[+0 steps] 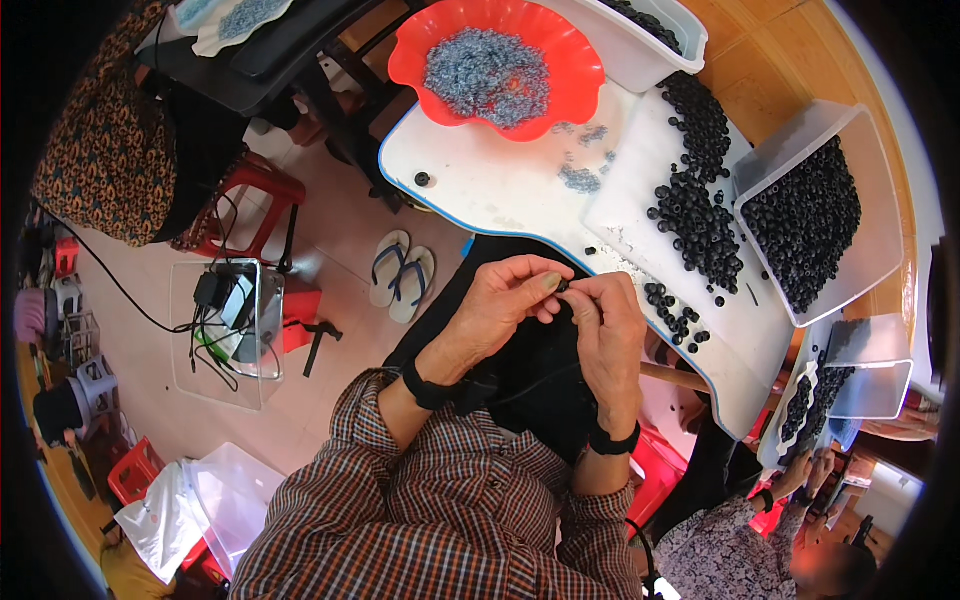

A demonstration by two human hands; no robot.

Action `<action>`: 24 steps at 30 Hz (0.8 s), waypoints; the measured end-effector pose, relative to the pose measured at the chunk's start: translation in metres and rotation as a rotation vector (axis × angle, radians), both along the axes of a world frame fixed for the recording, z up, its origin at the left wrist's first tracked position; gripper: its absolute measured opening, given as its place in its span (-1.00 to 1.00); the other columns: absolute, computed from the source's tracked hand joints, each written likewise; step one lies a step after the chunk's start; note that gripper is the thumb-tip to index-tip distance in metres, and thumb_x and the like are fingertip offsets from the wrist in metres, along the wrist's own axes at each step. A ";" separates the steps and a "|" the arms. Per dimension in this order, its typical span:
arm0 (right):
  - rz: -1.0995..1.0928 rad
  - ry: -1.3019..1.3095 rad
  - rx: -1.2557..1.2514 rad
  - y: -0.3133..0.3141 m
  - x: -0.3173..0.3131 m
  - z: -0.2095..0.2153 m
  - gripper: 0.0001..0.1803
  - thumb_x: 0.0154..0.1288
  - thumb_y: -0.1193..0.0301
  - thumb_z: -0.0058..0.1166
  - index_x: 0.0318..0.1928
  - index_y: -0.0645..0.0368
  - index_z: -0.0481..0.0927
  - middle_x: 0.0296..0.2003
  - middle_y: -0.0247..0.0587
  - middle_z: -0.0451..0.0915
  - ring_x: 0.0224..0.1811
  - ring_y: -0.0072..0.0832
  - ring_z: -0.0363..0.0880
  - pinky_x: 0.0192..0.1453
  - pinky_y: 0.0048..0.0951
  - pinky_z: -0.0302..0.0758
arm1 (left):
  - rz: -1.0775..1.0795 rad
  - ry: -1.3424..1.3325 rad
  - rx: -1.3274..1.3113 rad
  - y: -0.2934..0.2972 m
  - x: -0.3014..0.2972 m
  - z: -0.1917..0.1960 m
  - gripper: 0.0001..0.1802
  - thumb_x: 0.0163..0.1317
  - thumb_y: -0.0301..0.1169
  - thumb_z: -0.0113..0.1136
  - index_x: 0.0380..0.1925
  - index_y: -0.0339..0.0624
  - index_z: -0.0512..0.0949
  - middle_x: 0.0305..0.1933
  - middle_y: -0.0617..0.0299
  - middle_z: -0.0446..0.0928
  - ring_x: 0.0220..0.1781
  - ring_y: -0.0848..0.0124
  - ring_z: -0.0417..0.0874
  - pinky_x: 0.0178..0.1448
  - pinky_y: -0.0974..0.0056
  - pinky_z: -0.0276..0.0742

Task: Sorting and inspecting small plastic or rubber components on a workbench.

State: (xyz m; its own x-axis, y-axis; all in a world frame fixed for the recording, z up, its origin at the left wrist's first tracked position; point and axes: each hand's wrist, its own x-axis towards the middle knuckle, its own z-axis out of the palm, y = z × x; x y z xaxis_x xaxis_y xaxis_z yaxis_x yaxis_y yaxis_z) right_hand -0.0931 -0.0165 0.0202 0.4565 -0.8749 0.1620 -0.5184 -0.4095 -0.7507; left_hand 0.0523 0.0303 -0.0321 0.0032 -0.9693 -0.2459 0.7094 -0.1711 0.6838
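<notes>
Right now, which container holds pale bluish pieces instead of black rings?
The red scalloped plastic bowl at the table's far end; the clear plastic bins hold black rings.

Your left hand [505, 300] and right hand [608, 325] meet fingertip to fingertip above your lap, pinching one small black ring [562, 287] between them; both wrists wear black bands. Ahead of you: a white table [480, 180] with a blue edge, a red scalloped bowl [560, 50] of grey-blue pieces, a loose heap of black rings [700, 215], and a clear tub [800, 140] filled with more. Sandals [400, 275] lie on the floor to your left.
</notes>
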 end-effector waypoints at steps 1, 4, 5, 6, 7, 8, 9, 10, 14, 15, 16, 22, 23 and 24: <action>-0.012 -0.015 -0.002 0.000 0.000 0.000 -0.90 0.20 0.56 0.19 -0.29 0.26 0.52 -0.34 -0.12 0.48 -0.36 -0.21 0.53 -0.30 -0.29 0.46 | -0.002 0.047 -0.008 0.000 -0.001 0.000 -0.75 0.41 -0.42 0.06 -0.01 -0.32 0.56 -0.26 0.26 0.61 -0.34 0.57 0.59 -0.20 0.49 0.54; -0.009 -0.040 -0.015 0.001 0.000 -0.001 -0.89 0.19 0.57 0.20 -0.29 0.25 0.52 -0.34 -0.12 0.48 -0.36 -0.22 0.53 -0.30 -0.31 0.47 | 0.009 0.100 -0.024 -0.001 -0.001 0.000 -0.74 0.42 -0.41 0.06 0.00 -0.34 0.55 -0.27 0.26 0.60 -0.33 0.56 0.60 -0.19 0.48 0.55; -0.008 -0.040 -0.014 0.002 0.001 -0.001 -0.89 0.19 0.57 0.20 -0.29 0.25 0.52 -0.34 -0.12 0.48 -0.36 -0.22 0.53 -0.30 -0.31 0.47 | 0.010 0.100 -0.024 -0.001 -0.001 -0.001 -0.74 0.42 -0.41 0.06 0.00 -0.34 0.55 -0.27 0.26 0.60 -0.33 0.56 0.60 -0.19 0.48 0.55; -0.008 -0.050 -0.047 0.002 0.002 -0.001 -0.88 0.19 0.57 0.20 -0.29 0.25 0.52 -0.35 -0.12 0.48 -0.36 -0.22 0.53 -0.30 -0.31 0.47 | 0.002 0.128 -0.027 -0.001 -0.001 -0.002 -0.73 0.42 -0.41 0.06 0.00 -0.34 0.55 -0.27 0.26 0.60 -0.32 0.56 0.60 -0.19 0.48 0.55; -0.008 -0.060 -0.079 0.003 0.002 0.000 -0.88 0.19 0.58 0.20 -0.29 0.25 0.52 -0.35 -0.11 0.48 -0.35 -0.23 0.53 -0.30 -0.32 0.47 | -0.007 0.157 -0.030 0.000 -0.001 -0.002 -0.73 0.42 -0.41 0.06 0.00 -0.34 0.55 -0.27 0.26 0.60 -0.32 0.56 0.60 -0.19 0.47 0.55; -0.007 -0.060 -0.078 0.003 0.003 0.000 -0.88 0.19 0.58 0.20 -0.29 0.25 0.52 -0.35 -0.11 0.48 -0.35 -0.23 0.53 -0.30 -0.32 0.47 | -0.006 0.157 -0.030 0.000 -0.001 -0.002 -0.73 0.42 -0.41 0.06 0.00 -0.34 0.55 -0.27 0.26 0.60 -0.32 0.56 0.60 -0.19 0.47 0.55; 0.002 -0.059 -0.115 0.002 0.003 0.000 -0.88 0.18 0.58 0.21 -0.29 0.25 0.52 -0.35 -0.11 0.47 -0.35 -0.23 0.53 -0.31 -0.32 0.48 | -0.003 0.155 -0.026 0.000 -0.002 -0.001 -0.74 0.42 -0.40 0.06 -0.01 -0.34 0.55 -0.27 0.25 0.60 -0.32 0.55 0.60 -0.18 0.47 0.55; 0.011 -0.058 -0.151 0.002 0.004 0.001 -0.87 0.18 0.58 0.21 -0.30 0.26 0.51 -0.36 -0.11 0.47 -0.35 -0.23 0.53 -0.31 -0.33 0.48 | -0.001 0.154 -0.022 0.000 -0.002 -0.001 -0.74 0.41 -0.40 0.06 -0.01 -0.33 0.55 -0.27 0.25 0.60 -0.31 0.55 0.60 -0.18 0.47 0.55; 0.000 -0.066 -0.141 0.002 0.004 -0.003 -0.87 0.17 0.58 0.22 -0.30 0.26 0.51 -0.36 -0.11 0.47 -0.37 -0.24 0.53 -0.34 -0.34 0.49 | 0.006 0.135 -0.021 -0.001 -0.003 -0.002 -0.75 0.41 -0.40 0.07 -0.02 -0.32 0.55 -0.27 0.25 0.60 -0.32 0.55 0.60 -0.19 0.47 0.56; -0.003 -0.070 -0.131 0.002 0.003 -0.003 -0.87 0.18 0.58 0.23 -0.31 0.26 0.51 -0.36 -0.13 0.47 -0.39 -0.30 0.53 -0.35 -0.37 0.49 | 0.000 0.123 -0.009 0.000 -0.003 0.000 -0.75 0.41 -0.41 0.07 -0.02 -0.32 0.55 -0.27 0.24 0.60 -0.33 0.56 0.60 -0.20 0.46 0.56; -0.006 -0.075 -0.121 0.002 0.003 -0.004 -0.87 0.18 0.58 0.23 -0.32 0.26 0.51 -0.36 -0.14 0.46 -0.42 -0.35 0.54 -0.37 -0.41 0.49 | -0.006 0.111 0.003 0.000 -0.003 0.000 -0.75 0.41 -0.41 0.07 -0.02 -0.32 0.55 -0.27 0.24 0.60 -0.33 0.56 0.60 -0.20 0.45 0.56; -0.049 -0.372 0.289 0.000 0.003 -0.014 -0.91 0.26 0.58 0.18 -0.32 0.27 0.51 -0.43 -0.27 0.51 -0.51 -0.61 0.49 -0.40 -0.58 0.44 | -0.044 0.167 -0.019 -0.002 0.002 -0.007 -0.76 0.40 -0.42 0.08 -0.04 -0.33 0.56 -0.27 0.23 0.61 -0.33 0.54 0.61 -0.21 0.43 0.56; -0.049 -0.371 0.290 -0.001 0.002 -0.015 -0.91 0.26 0.58 0.18 -0.32 0.27 0.51 -0.43 -0.27 0.51 -0.51 -0.61 0.49 -0.40 -0.58 0.44 | -0.044 0.167 -0.019 -0.002 0.002 -0.008 -0.76 0.40 -0.42 0.08 -0.04 -0.33 0.56 -0.27 0.23 0.61 -0.33 0.54 0.61 -0.21 0.43 0.56; -0.057 -0.358 0.307 -0.002 0.002 -0.015 -0.93 0.27 0.58 0.16 -0.32 0.27 0.52 -0.44 -0.29 0.52 -0.51 -0.62 0.48 -0.40 -0.59 0.43 | -0.037 0.220 -0.014 -0.002 0.002 -0.009 -0.76 0.40 -0.41 0.08 -0.04 -0.33 0.56 -0.27 0.22 0.61 -0.34 0.53 0.60 -0.22 0.44 0.56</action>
State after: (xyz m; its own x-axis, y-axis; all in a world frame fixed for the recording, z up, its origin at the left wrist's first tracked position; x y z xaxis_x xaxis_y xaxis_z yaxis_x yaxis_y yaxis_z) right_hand -0.0915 -0.0186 0.0048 0.3692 -0.9289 0.0304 -0.2204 -0.1193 -0.9681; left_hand 0.0543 0.0285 -0.0406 -0.0850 -0.9710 -0.2237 0.8352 -0.1918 0.5155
